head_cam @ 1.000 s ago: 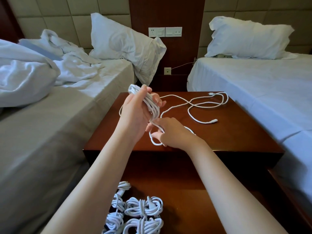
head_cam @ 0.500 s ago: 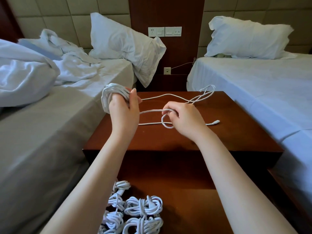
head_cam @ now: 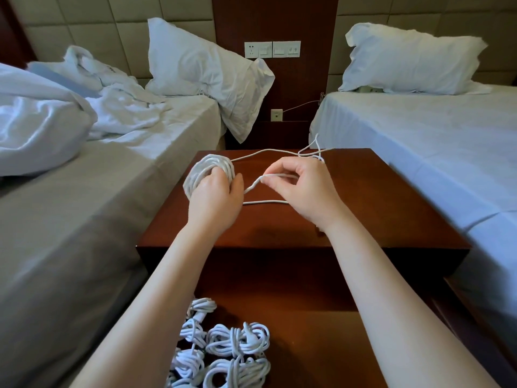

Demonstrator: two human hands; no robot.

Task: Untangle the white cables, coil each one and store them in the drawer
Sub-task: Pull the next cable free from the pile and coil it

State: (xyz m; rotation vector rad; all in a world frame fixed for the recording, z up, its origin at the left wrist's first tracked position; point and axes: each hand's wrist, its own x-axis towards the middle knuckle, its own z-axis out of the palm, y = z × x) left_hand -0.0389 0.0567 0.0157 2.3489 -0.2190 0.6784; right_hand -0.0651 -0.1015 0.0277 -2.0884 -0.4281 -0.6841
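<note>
My left hand point(head_cam: 215, 196) grips a round coil of white cable point(head_cam: 208, 170) above the wooden nightstand top point(head_cam: 363, 197). The loose length of the same cable point(head_cam: 268, 201) runs rightward from the coil. My right hand point(head_cam: 305, 189) pinches that strand between thumb and fingers. The cable's far end point(head_cam: 314, 149) loops up near the nightstand's back edge. Below, the open drawer point(head_cam: 307, 345) holds several coiled white cables point(head_cam: 232, 348) at its left side.
An unmade bed point(head_cam: 70, 177) with a crumpled duvet and pillow flanks the nightstand on the left. A made bed point(head_cam: 433, 135) with a pillow flanks it on the right. A wall socket panel point(head_cam: 272, 49) sits on the wood panel behind.
Both hands have shifted rightward and come closer together. The coil in my left hand has turned more face-up, and the loose tail has been drawn in shorter toward the back edge.
</note>
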